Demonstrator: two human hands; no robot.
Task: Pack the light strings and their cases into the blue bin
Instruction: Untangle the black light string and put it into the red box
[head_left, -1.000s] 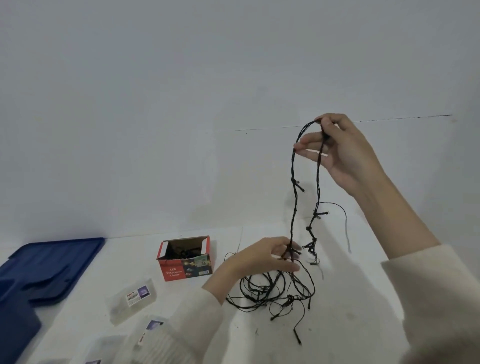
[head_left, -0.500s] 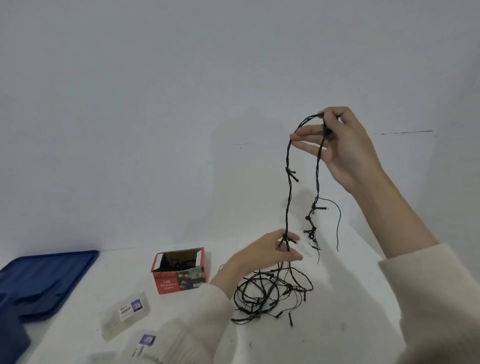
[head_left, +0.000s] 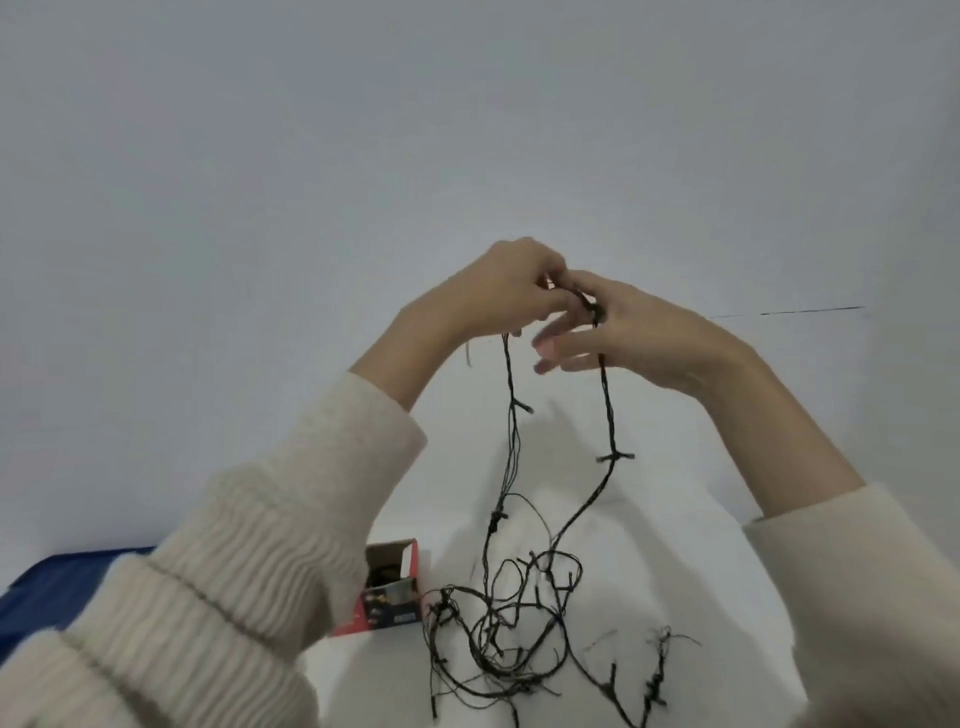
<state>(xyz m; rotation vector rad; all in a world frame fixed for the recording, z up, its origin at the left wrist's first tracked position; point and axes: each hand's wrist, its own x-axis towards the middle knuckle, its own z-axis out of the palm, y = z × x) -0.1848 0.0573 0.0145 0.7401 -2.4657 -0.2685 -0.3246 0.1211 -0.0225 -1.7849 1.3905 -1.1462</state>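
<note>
A black light string (head_left: 607, 410) hangs in two strands from my raised hands down to a tangled heap (head_left: 498, 639) on the white table. My left hand (head_left: 498, 291) pinches the left strand at its top. My right hand (head_left: 623, 332) pinches the right strand, with its lower fingers spread. The two hands touch at the fingertips, in front of the wall. A red cardboard case (head_left: 392, 592) stands open on the table, half hidden by my left sleeve, with dark wire inside. A blue bin part (head_left: 47, 597) shows at the left edge.
The white table (head_left: 727, 597) runs up to a plain white wall (head_left: 467, 130). My cream sleeves cover the lower left and lower right of the view and hide whatever lies on the table there.
My left hand has risen from the heap on the table up to my right hand, carrying a strand with it. The clear packets at the lower left are hidden by my sleeve.
</note>
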